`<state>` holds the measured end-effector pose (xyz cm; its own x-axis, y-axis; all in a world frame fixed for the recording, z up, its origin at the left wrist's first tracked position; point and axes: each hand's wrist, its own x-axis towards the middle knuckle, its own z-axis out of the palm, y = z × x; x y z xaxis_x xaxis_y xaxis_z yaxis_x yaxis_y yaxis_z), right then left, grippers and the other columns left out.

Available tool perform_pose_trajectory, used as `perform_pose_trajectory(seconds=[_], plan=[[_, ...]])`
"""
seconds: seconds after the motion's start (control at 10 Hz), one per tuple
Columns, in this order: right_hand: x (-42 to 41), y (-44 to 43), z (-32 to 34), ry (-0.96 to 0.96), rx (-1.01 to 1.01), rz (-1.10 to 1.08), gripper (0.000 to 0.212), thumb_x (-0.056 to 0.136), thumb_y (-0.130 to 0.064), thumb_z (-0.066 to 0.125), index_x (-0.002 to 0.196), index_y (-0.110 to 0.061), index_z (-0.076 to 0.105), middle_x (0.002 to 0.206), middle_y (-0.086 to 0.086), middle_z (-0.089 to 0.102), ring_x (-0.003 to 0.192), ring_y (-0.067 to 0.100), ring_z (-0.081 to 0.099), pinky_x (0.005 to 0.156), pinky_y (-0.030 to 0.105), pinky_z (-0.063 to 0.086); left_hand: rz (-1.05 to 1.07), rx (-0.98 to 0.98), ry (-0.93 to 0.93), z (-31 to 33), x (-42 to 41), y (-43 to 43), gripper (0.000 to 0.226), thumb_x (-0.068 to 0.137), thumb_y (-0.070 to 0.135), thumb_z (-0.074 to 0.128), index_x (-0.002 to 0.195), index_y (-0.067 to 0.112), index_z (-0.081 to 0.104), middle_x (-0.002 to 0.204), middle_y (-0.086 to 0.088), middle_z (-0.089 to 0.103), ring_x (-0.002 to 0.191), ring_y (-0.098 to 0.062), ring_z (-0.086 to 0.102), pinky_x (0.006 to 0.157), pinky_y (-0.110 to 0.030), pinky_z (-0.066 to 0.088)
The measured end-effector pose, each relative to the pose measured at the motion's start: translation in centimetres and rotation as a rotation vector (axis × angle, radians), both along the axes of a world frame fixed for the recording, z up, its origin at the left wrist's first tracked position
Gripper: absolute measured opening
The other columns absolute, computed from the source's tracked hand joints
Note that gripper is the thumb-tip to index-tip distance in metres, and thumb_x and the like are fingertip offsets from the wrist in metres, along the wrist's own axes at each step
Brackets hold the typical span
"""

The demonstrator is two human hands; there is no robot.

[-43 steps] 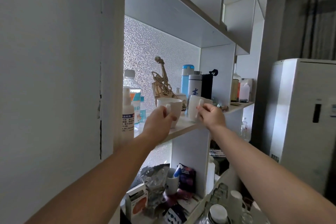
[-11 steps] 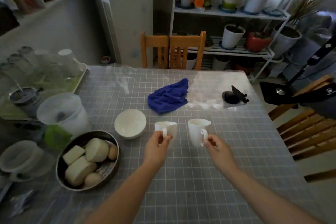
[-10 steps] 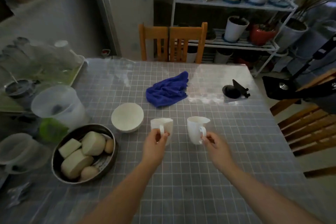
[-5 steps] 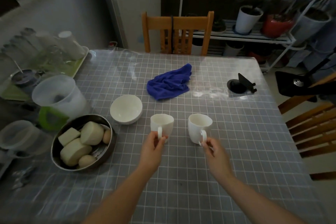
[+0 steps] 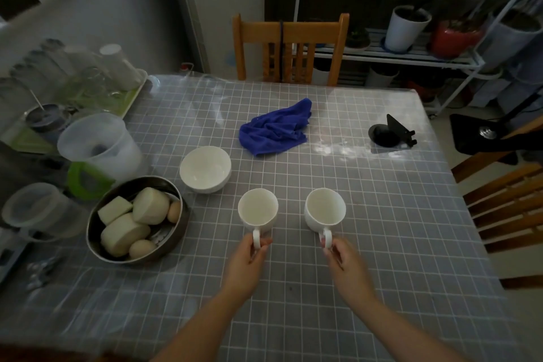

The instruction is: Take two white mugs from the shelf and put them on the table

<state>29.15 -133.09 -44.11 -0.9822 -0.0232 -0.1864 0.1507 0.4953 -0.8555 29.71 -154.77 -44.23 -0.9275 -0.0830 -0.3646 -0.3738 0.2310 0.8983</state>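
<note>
Two white mugs stand upright side by side on the grey checked table (image 5: 382, 214), handles pointing toward me. My left hand (image 5: 246, 264) pinches the handle of the left mug (image 5: 257, 210). My right hand (image 5: 345, 263) pinches the handle of the right mug (image 5: 324, 209). Both mugs look empty and both bases appear to rest on the tablecloth.
A white bowl (image 5: 205, 168) sits just behind the left mug, a blue cloth (image 5: 276, 128) farther back. A metal pan of food (image 5: 136, 219), plastic jugs (image 5: 98, 145) and a tray of glasses (image 5: 88, 79) crowd the left. A black stand (image 5: 390, 132) is at right; wooden chairs (image 5: 289, 47) surround the table.
I carried both mugs from the shelf to the table. In the last second they came down onto the tablecloth, and my view tilted to look into them.
</note>
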Motion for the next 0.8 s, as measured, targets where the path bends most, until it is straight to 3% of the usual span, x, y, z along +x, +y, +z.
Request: perform_pose_trajectory(seconds=[0.1,0.4,0.6,0.7,0.8], plan=[[0.2,-0.1,-0.4,-0.024,0.008,0.005,0.010,0.094,-0.019,0.050,0.097,-0.023,0.059,0.090,0.000,0.059,0.081,0.011,0.056,0.068,0.021,0.044,0.015,-0.001,0.001,-0.7,0.5,-0.1,0.014,0.094,0.016,0.051,0.101,0.025,0.060,0.103,0.005,0.067,0.096,-0.008,0.061,0.079,-0.022,0.046],[0.4,-0.4,-0.2,-0.009,0.020,-0.015,0.009,0.094,-0.016,0.050,0.096,-0.019,0.059,0.085,-0.001,0.057,0.075,0.007,0.053,0.063,0.018,0.038,0.079,-0.012,-0.008,-0.2,0.5,0.5,0.019,0.093,0.018,0.053,0.091,0.037,0.056,0.097,0.002,0.067,0.089,-0.006,0.060,0.073,-0.021,0.045],[0.2,-0.4,0.0,-0.047,0.023,-0.057,0.014,0.092,-0.013,0.054,0.101,-0.022,0.059,0.096,0.000,0.061,0.089,0.011,0.058,0.072,0.021,0.044,0.030,-0.111,-0.045,0.1,0.5,0.5,0.019,0.087,0.014,0.060,0.086,0.032,0.053,0.095,0.007,0.059,0.080,-0.006,0.055,0.065,-0.022,0.042],[0.5,-0.1,-0.2,-0.109,0.033,-0.091,0.025,0.089,-0.015,0.060,0.112,-0.021,0.056,0.113,0.000,0.060,0.107,0.017,0.056,0.085,0.030,0.045,-0.041,-0.203,-0.091,0.5,0.9,0.2,0.034,0.083,0.015,0.066,0.111,0.026,0.049,0.114,0.002,0.048,0.090,-0.009,0.053,0.077,-0.028,0.048],[1.3,0.5,0.0,-0.164,0.154,-0.070,0.051,0.085,-0.030,0.065,0.130,-0.018,0.045,0.134,0.004,0.050,0.112,0.019,0.053,0.089,0.035,0.047,-0.088,-0.351,-0.181,0.9,1.5,-0.5,0.070,0.079,0.023,0.071,0.136,0.015,0.033,0.134,-0.005,0.040,0.115,-0.022,0.050,0.095,-0.036,0.047]])
